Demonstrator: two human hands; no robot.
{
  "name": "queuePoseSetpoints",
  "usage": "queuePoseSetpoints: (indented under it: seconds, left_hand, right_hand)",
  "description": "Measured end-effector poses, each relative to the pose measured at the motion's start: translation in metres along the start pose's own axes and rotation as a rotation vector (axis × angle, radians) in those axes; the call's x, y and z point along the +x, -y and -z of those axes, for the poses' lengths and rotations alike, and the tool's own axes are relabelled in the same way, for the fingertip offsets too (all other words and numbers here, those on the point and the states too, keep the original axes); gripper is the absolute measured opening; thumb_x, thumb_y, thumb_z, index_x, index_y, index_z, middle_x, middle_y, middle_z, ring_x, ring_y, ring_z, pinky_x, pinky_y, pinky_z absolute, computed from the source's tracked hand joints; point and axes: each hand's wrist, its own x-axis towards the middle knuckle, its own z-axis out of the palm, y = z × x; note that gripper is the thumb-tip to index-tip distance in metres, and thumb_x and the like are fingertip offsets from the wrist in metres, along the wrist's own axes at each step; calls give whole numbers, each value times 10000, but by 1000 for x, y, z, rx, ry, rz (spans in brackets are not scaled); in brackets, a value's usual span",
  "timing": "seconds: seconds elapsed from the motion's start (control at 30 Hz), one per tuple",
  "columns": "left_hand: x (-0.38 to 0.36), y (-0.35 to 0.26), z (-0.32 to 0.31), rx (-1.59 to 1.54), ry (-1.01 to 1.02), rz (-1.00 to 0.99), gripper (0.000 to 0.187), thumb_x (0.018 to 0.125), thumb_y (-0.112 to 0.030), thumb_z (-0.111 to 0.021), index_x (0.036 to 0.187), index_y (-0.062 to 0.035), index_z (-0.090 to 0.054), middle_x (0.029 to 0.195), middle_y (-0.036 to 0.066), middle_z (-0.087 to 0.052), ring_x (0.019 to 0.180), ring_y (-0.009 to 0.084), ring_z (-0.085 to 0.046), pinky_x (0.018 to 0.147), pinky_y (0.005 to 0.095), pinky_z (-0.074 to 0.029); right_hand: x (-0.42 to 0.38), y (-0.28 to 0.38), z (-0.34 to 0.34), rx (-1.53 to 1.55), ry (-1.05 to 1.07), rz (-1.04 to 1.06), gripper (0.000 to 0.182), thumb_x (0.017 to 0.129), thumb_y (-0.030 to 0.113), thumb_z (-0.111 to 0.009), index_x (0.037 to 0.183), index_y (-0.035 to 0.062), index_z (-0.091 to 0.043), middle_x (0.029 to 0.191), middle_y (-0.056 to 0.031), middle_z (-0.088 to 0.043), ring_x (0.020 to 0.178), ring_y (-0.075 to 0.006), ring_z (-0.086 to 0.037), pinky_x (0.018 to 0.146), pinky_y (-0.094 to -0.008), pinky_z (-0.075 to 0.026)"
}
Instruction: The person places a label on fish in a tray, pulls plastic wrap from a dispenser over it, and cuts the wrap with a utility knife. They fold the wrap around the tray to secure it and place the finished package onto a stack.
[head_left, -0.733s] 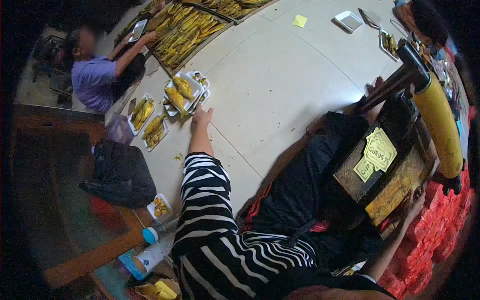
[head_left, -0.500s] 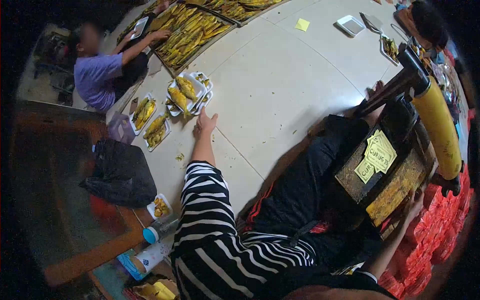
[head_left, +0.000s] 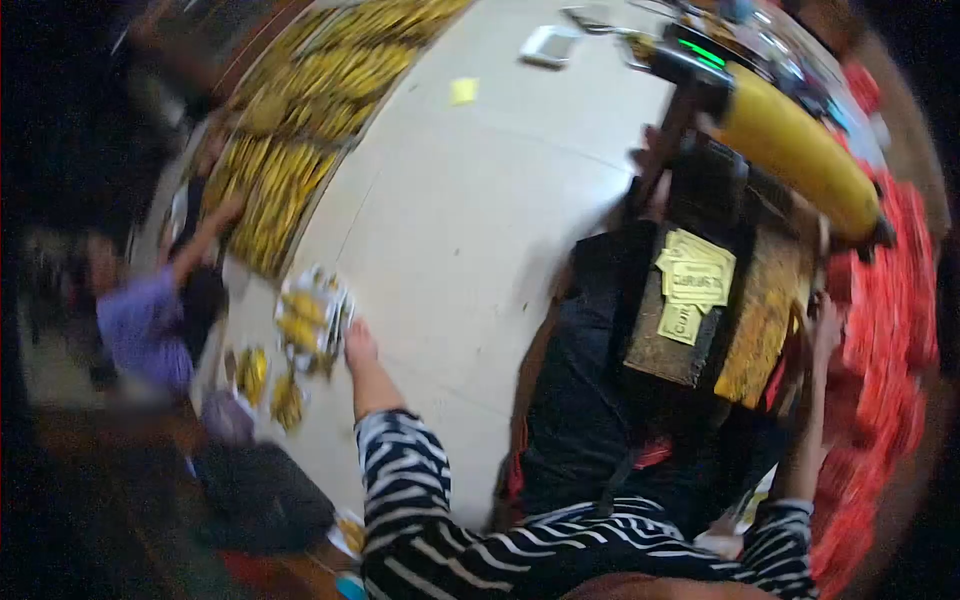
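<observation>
My left hand is at the right rim of stacked white foam trays holding yellow fish. Motion blurs its fingers, so I cannot tell whether they grip the rim. My right hand is low beside a worn wooden block with a yellow-stained top, close to red plastic bags. Yellow printed labels lie on the dark board left of the block. Above it slants a yellow cylinder with black ends, near a green-lit strip.
Large trays of yellow fish line the floor's far left, where a person in a purple shirt reaches in. Two smaller fish portions and a black bag are nearer. A yellow paper and white tray lie farther off.
The camera view has turned, so the trays and my left hand appear lower and farther left. My left hand now overlaps the stack's right rim; my right hand appears higher beside the block.
</observation>
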Motion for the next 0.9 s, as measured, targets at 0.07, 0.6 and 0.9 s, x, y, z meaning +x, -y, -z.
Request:
queuePoseSetpoints:
  seconds: [0.07, 0.6, 0.9]
  left_hand:
    - [-61, -8, 95, 293, 320, -123, 528, 889, -224, -237, 1355, 15, -168, 1448, 130, -108, 1341, 265, -73, 1091, 406, -62]
    - [-44, -34, 184, -443, 108, 257, 366, 872, -214, -305, 1182, -22, -319, 1227, 88, -297, 1147, 209, -260, 934, 335, -211]
    - [-17, -28, 192, -1051, 30, 364, 285, 862, -209, -344, 1086, -43, -404, 1103, 65, -403, 1038, 178, -365, 847, 294, -295]
  right_hand:
    - [-4, 15, 10, 78, 19, -52, 553, 721, 477, -626, 1120, 119, -487, 999, -114, -553, 944, -313, -510, 767, -430, -409]
    - [-15, 9, 20, 887, -364, -244, 255, 834, 100, -468, 1055, -6, -535, 872, -155, -603, 805, -248, -584, 725, -321, -448]
    - [-89, 69, 44, 690, -304, -310, 235, 810, 55, -439, 1014, -40, -508, 903, -202, -498, 911, -352, -484, 803, -358, -381]
